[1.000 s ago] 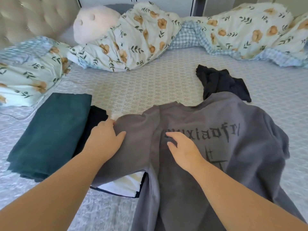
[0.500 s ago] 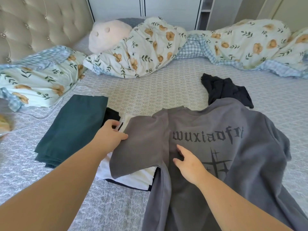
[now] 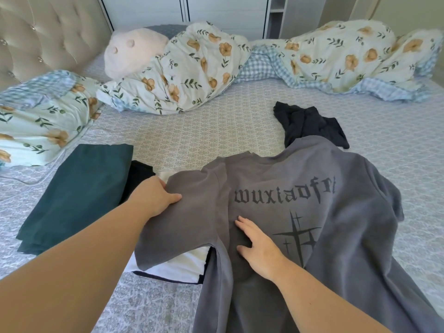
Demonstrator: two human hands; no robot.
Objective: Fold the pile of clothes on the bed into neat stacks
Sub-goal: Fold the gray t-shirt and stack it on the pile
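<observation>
Head view: grey T-shirt (image 3: 312,212) is spread on the bed (image 3: 204,131), its sleeve pinched by left hand (image 3: 153,198), right hand (image 3: 259,248) pressed flat; sleeve is best folded inward squarely.

t-shirt (image 3: 300,212) right of folded stack (image 3: 77,195)

Grey printed T-shirt (image 3: 300,212): hem cut off at bottom edge | white folded garment (image 3: 175,264): mostly hidden under its sleeve | left hand (image 3: 153,198): fingertips hidden beneath sleeve
</observation>
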